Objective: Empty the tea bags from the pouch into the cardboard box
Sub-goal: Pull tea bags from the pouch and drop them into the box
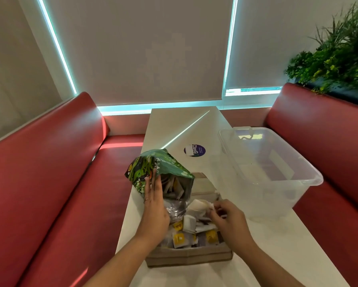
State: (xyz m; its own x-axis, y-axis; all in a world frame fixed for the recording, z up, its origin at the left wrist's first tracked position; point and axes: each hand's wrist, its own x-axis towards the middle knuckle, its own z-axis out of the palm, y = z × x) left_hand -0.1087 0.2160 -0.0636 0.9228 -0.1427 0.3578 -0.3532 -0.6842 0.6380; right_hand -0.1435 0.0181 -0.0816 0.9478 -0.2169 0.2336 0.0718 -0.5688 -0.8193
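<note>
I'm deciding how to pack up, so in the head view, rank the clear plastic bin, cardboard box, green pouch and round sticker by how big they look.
1. plastic bin
2. cardboard box, though being nearest the camera may flatter it
3. pouch
4. sticker

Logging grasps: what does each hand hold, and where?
Left hand grips the pouch at its open mouth; right hand pinches a tea bag by its edge.
</note>
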